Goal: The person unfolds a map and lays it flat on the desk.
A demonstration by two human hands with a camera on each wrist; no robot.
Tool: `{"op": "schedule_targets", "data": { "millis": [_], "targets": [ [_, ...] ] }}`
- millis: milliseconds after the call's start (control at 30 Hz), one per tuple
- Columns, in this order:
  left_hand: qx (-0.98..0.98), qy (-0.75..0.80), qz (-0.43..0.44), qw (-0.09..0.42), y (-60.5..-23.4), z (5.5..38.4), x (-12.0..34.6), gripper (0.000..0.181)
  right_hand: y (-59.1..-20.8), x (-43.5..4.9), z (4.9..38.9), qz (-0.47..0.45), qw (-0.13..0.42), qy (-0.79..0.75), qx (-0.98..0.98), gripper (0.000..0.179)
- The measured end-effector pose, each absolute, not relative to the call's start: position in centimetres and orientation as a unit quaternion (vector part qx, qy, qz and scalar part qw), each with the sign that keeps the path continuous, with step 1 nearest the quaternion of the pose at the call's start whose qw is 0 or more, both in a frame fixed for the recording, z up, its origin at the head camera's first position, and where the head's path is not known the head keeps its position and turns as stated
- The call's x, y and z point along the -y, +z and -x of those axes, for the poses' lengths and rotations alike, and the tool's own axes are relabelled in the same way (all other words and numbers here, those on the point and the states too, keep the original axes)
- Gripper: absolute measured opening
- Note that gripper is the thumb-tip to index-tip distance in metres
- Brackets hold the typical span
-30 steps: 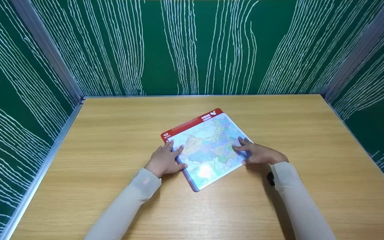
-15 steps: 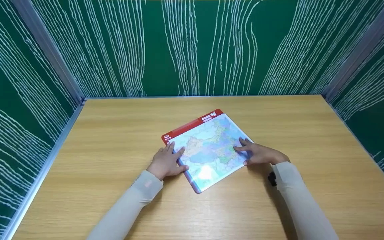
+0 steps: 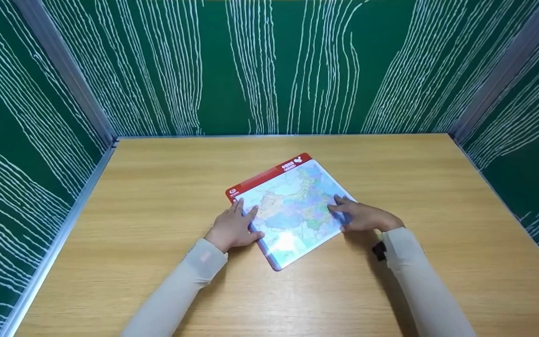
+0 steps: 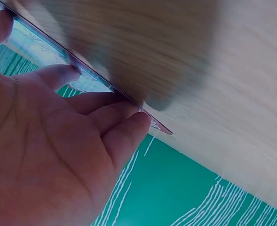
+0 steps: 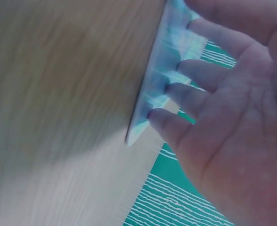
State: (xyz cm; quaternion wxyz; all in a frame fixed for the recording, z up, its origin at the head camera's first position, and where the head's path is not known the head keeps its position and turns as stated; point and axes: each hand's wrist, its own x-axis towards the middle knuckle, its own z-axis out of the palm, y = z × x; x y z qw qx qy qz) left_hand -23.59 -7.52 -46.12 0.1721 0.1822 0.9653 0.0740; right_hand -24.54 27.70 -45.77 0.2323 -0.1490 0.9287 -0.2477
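A thin map board [image 3: 293,206] with rounded corners lies turned at an angle on the wooden table. Its red top band carries white lettering; pale blue and pastel regions fill the rest. My left hand [image 3: 234,227] rests at the board's left edge, fingers spread. In the left wrist view, the fingertips of that hand [image 4: 49,146] meet the board's edge strip [image 4: 58,49]. On the right side, my right hand [image 3: 367,216] touches the board with spread fingers. The right wrist view shows the fingertips of this hand [image 5: 237,117] on the glossy face of the board [image 5: 159,70].
The wooden table [image 3: 166,168] spreads out on every side of the board. Green panels [image 3: 293,65] with white wavy lines stand behind it and at both sides, joined by grey corner posts [image 3: 68,70]. A bright light reflection shows on the board's lower part.
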Motion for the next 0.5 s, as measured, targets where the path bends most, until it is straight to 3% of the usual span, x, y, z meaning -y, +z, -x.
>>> {"op": "schedule_targets", "data": {
  "millis": [233, 500],
  "targets": [
    [-0.959, 0.114, -0.218, 0.143, -46.0, 24.9, 8.3, 0.077, -45.5, -27.1, 23.9, 0.143, 0.215, -0.313, -0.914, 0.066],
    [-0.959, 0.144, -0.217, 0.113, -45.8, 26.5, 9.9, 0.076, -45.4, -25.9, 22.8, 0.084, 0.18, -0.397, -0.896, 0.074]
  ]
}}
